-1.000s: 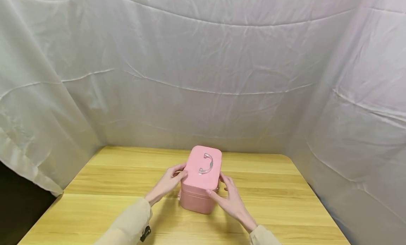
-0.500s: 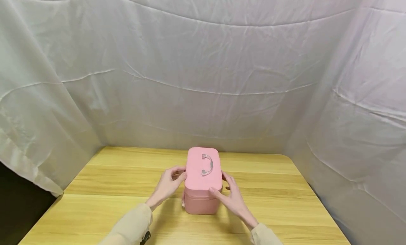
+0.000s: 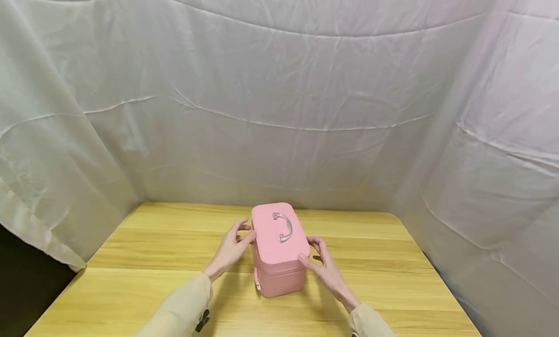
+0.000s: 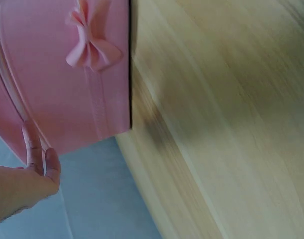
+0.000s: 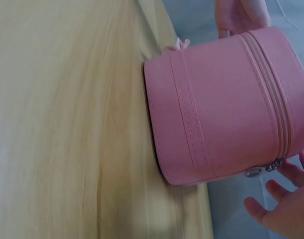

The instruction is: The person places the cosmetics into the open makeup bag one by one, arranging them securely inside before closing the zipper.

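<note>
A pink vanity case (image 3: 281, 237) with a silver top handle (image 3: 285, 226) stands upright on the wooden table, its lid down. On its left, my left hand (image 3: 231, 245) has the thumb against the lid edge and the fingers loosely bent by the side. My right hand (image 3: 327, 269) holds the near right corner lightly between thumb and forefinger. In the left wrist view, a pink bow (image 4: 94, 47) decorates one side. Near my right fingers, the right wrist view shows a metal zip pull (image 5: 255, 171) beside the zip (image 5: 271, 89); the right thumb is hidden there.
The wooden table (image 3: 153, 249) reaches toward pale cloth curtains (image 3: 279, 109) at the back and both sides. A dark gap (image 3: 30, 279) shows beyond the left table edge. Beige sleeves (image 3: 179, 303) cover the forearms.
The vanity case has turned counterclockwise as seen from above, its far end swinging left and its near end right. My right hand has shifted slightly right; the left stays beside the case.
</note>
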A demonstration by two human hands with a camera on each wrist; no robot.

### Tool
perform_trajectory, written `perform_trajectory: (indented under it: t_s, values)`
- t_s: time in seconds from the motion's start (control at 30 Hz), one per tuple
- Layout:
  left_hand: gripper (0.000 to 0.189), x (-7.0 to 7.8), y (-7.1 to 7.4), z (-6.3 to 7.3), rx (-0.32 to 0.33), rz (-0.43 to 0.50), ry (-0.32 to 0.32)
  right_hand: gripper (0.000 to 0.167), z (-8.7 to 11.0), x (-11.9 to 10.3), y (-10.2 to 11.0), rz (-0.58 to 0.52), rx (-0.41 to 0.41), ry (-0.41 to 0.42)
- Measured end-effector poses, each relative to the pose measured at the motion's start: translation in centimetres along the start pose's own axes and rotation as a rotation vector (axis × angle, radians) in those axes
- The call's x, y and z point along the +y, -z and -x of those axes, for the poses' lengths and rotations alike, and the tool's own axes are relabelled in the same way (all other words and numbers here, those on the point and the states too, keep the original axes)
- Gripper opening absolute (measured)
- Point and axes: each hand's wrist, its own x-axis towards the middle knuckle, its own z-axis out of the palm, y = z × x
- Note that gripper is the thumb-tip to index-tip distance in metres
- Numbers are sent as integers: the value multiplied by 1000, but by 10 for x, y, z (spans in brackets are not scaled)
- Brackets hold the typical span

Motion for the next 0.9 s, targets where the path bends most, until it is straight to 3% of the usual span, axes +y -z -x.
perform_trajectory:
  t_s: [0.13, 0.37, 0.5, 0.7, 0.9]
  values:
    - [56, -2, 1, -9, -30, -42, -3, 52, -3, 2, 4, -29, -21, 2]
    - [62, -6, 3, -23, -96, 13, 26, 48, -6, 5, 10, -29, -6, -1]
    - [67, -8, 7, -23, -92, 28, 47, 44, -6, 7, 11, 32, 74, 31]
    - [72, -7, 12, -15, -59, -21, -10, 28, -8, 7, 11, 95, 299, -1]
    - [60, -9, 15, -10, -39, 23, 13, 29, -6, 4, 12, 116, 325, -50]
